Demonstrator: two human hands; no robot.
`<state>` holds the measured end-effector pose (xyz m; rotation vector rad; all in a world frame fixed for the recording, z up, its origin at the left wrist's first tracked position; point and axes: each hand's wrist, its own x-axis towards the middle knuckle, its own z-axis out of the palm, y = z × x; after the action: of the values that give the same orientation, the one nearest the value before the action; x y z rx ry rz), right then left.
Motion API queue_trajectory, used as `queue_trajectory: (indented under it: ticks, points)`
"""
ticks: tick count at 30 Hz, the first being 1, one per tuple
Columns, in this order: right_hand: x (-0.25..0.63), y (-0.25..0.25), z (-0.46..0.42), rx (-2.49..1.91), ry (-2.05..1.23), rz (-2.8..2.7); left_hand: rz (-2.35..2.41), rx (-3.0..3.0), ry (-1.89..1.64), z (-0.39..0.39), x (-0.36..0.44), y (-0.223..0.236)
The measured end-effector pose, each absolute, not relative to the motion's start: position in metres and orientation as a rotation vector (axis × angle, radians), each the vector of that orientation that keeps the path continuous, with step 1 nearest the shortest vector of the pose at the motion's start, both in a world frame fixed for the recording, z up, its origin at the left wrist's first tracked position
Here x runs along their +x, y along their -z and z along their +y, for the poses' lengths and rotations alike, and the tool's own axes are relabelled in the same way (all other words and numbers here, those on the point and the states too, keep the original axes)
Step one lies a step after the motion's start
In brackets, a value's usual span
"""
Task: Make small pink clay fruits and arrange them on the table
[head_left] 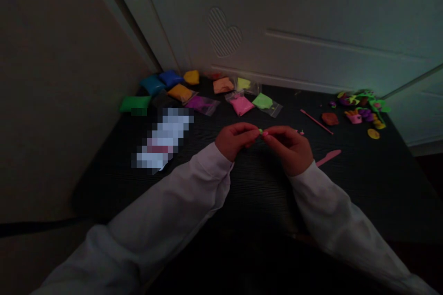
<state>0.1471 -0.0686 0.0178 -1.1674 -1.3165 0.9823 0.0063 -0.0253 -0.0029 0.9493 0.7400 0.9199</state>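
Clay bits [265, 133], green and pink, sit close together at the fingertips above the dark table [380, 184]. Left hand [238, 139] pinches the green; right hand [292, 148] pinches the pink. Pink knife [328, 157] lies beside right wrist. Coloured packets [241, 103] line far side.

The pink bit [265, 133] in the grip looks smooth and claylike. Behind it, the sleeves [187, 184] are matt, softly creased cloth. Under the grip, the tabletop [259, 179] carries fine woodlike streaks (real wood or not, I can't tell). Beyond lies a glossy, clear plastic bag [276, 110]; off right, a smooth, plastic-looking knife [328, 157].
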Motion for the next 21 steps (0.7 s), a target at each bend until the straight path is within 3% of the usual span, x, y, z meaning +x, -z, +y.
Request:
queue_trajectory:
  ticks: [11,21]
  points:
    - [0.147,-0.006,-0.063,-1.021,-1.224,-1.118,0.678,0.732,-0.876,-0.028,0.008,-0.006]
    - [0.147,-0.004,-0.063,-1.0,-1.328,-1.007,0.702,0.938,-0.954,-0.029,0.009,0.003]
